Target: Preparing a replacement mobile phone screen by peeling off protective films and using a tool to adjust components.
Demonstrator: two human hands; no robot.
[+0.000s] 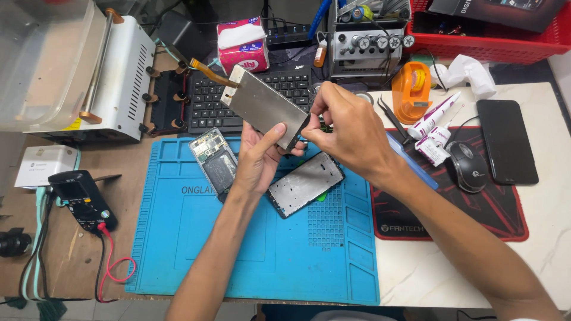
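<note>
Over the blue mat (178,249) on a cluttered surface, my left hand (259,157) clamps the screen panel (264,107) from below while my right hand (345,128) pinches its lower corner, best eased slowly, frame (305,183) just beneath.

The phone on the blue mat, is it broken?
It looks taken apart, not smashed. The opened phone lies with its insides showing, a bare frame lies beside it, and the left hand and right hand hold its screen panel above the mat.
</note>
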